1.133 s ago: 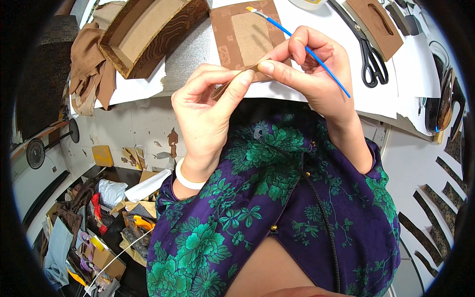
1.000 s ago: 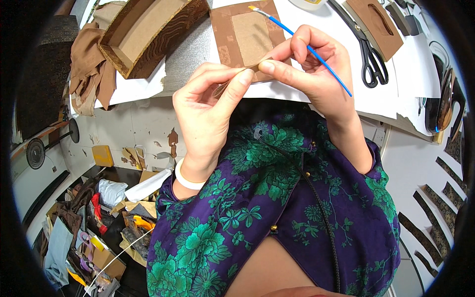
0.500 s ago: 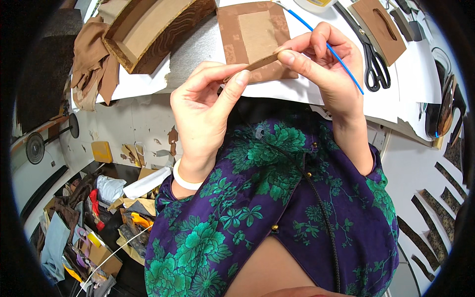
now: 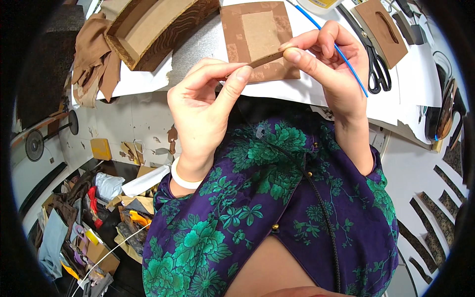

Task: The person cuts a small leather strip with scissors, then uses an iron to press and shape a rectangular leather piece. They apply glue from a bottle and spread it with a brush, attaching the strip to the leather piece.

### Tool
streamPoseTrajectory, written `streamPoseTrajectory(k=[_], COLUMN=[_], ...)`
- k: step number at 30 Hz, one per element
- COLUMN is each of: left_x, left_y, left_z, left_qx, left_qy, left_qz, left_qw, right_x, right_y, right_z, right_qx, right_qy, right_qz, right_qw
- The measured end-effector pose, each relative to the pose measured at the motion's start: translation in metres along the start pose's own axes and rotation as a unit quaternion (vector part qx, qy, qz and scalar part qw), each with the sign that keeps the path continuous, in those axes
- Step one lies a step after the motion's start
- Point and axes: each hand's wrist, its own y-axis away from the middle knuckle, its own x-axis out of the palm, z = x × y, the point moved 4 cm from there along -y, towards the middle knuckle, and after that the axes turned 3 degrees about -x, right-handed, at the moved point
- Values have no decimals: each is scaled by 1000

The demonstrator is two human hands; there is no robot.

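Observation:
A narrow brown strip (image 4: 267, 59) is stretched between my two hands, just above the table's near edge. My left hand (image 4: 205, 101) pinches its left end between thumb and fingers. At the other end, the thumb and forefinger of my right hand (image 4: 336, 64) pinch the strip. A thin blue-handled brush (image 4: 352, 71) rests across the right hand, tucked between its fingers. Beneath the strip lies a flat brown panel (image 4: 236, 37) with a patterned fabric border folded around a plain beige middle (image 4: 260, 30). My hands cover part of its near right edge.
A curved brown box (image 4: 170, 37) stands left of the panel, beside crumpled brown fabric (image 4: 96, 59). Black scissors (image 4: 378, 72) and a slotted brown piece (image 4: 383, 34) lie at right. Dark patterned strips (image 4: 435, 218) lie lower right. Scraps (image 4: 99, 213) fill the lower left.
My hands have spread slightly apart, the right one shifting a little right with the brush, and the strip between them looks straighter. Both still pinch its ends.

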Motion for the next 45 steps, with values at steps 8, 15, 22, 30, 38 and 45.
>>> streamPoseTrajectory(k=[8, 15, 22, 30, 38, 45], left_x=[-2, -5, -4, -4, -5, -5], left_y=[1, 2, -6, -2, 3, 2], left_z=[-10, -10, 4, 2, -9, -8], left_qx=[45, 49, -225, -250, -59, -36], left_qy=[-54, -56, 303, 295, 66, 31], left_qz=[2, 1, 157, 132, 54, 26], left_qw=[997, 997, 913, 913, 995, 999], right_x=[-1, 3, 21, 25, 31, 29], right_y=[2, 0, 6, 7, 5, 2], right_z=[5, 5, 24, 32, 5, 2], right_qx=[-62, -174, -380, -437, 12, -9], right_qy=[49, 101, 166, 256, -132, -57], right_qz=[-10, 4, 43, 70, 6, 17], right_qw=[997, 980, 909, 860, 991, 998])
